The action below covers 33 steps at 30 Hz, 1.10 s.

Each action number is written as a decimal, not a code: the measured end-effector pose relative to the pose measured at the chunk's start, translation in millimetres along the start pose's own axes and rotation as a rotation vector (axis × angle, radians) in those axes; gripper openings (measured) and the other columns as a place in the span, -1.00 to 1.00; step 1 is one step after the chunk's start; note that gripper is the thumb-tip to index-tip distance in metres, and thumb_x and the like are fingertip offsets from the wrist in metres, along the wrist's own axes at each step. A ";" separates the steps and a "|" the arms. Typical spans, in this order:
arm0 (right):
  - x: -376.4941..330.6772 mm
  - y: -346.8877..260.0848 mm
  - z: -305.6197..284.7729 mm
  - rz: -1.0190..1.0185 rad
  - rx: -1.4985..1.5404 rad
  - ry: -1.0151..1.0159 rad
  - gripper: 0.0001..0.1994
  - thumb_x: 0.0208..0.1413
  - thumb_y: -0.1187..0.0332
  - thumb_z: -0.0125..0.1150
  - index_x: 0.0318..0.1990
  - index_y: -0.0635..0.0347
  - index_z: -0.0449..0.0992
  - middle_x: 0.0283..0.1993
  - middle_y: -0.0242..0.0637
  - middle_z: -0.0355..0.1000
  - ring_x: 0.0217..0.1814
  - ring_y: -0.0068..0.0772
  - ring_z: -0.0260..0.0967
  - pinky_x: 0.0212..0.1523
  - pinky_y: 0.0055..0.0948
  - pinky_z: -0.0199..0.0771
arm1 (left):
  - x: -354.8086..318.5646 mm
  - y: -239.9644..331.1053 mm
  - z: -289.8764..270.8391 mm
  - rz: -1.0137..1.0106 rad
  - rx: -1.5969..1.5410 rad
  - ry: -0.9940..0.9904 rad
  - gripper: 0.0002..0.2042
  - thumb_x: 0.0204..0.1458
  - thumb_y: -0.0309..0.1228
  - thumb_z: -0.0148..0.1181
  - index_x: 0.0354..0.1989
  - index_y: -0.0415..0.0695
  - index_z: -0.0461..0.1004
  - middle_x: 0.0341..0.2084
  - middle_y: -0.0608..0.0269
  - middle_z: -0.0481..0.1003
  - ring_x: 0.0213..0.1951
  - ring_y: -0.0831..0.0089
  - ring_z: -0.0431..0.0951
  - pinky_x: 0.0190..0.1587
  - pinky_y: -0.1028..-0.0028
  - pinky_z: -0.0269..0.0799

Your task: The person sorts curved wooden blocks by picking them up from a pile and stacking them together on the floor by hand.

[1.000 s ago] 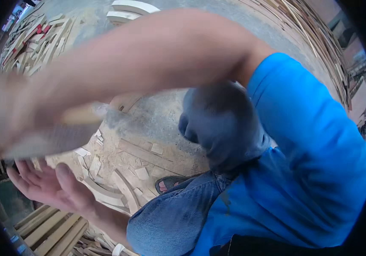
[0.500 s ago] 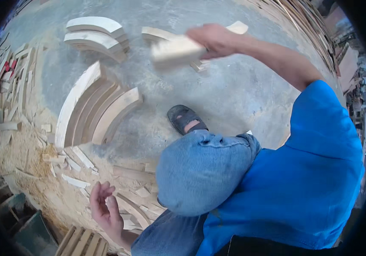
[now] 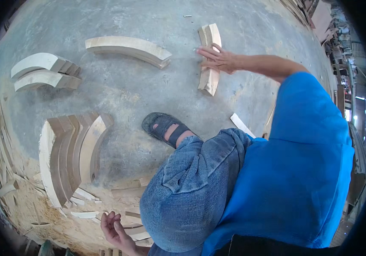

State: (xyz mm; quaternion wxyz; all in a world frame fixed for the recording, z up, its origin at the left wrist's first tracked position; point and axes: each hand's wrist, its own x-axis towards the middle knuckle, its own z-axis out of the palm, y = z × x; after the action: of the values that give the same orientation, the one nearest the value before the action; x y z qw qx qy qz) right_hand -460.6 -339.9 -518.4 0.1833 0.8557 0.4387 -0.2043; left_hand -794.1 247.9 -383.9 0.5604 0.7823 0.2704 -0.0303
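My right hand (image 3: 222, 60) reaches out at the upper right, fingers stretched and spread across the middle of a curved wooden piece (image 3: 210, 81) on the concrete floor. Whether the palm touches the wood is hidden. To its left, a longer curved wooden block (image 3: 127, 46) lies with its bow facing away from me. Low in the view, my left hand (image 3: 116, 232) hangs beside my bent knee, its fingers loosely curled and apart, with nothing in them.
Stacked curved pieces (image 3: 42, 70) lie at the far left. Nearer, several more curved pieces (image 3: 69, 149) stand side by side. Wood scraps (image 3: 84, 214) and sawdust cover the lower left. My sandalled foot (image 3: 166, 129) is mid-floor, and a pale offcut (image 3: 242, 124) lies right of my knee.
The curved block my right hand carried in the air is out of it. That hand now spreads over a curved piece on the floor. My view has shifted; my left hand stays low.
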 end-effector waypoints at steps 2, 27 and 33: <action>5.8 -15.7 12.4 0.341 -0.161 0.191 -0.05 -0.19 0.33 0.43 0.40 0.06 -0.02 0.46 0.06 -0.14 0.53 0.10 -0.25 0.43 0.30 -0.23 | -1.7 -6.2 -1.0 0.000 0.002 0.015 -0.58 0.24 -0.43 0.05 0.24 -0.28 0.25 -0.09 0.07 0.46 -0.15 0.39 0.49 0.01 0.40 0.41; 193.3 13.6 -195.3 0.703 0.679 0.449 -0.58 -0.32 0.14 0.33 -0.37 0.37 0.61 -0.36 0.05 0.55 -0.30 -0.04 0.54 -0.25 -0.22 0.53 | -17.5 14.3 -4.9 -0.036 -0.096 0.132 -0.61 0.21 -0.53 0.03 0.22 -0.27 0.29 -0.09 0.11 0.48 -0.12 0.42 0.50 0.00 0.45 0.42; 238.2 -9.2 -197.4 0.718 0.704 0.308 -0.63 -0.30 0.16 0.34 -0.39 0.31 0.62 -0.36 -0.02 0.57 -0.30 -0.11 0.55 -0.23 -0.24 0.55 | -33.9 12.0 -8.1 -0.083 -0.023 0.171 -0.61 0.21 -0.54 0.01 0.22 -0.29 0.27 -0.09 0.10 0.49 -0.12 0.41 0.51 0.02 0.45 0.39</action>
State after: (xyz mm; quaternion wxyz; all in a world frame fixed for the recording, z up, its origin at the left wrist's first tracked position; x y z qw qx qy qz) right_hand -304.3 -76.5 -473.6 -0.1234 0.9821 0.0447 -0.1354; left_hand -819.5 239.2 -358.8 0.5424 0.7636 0.3499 0.0165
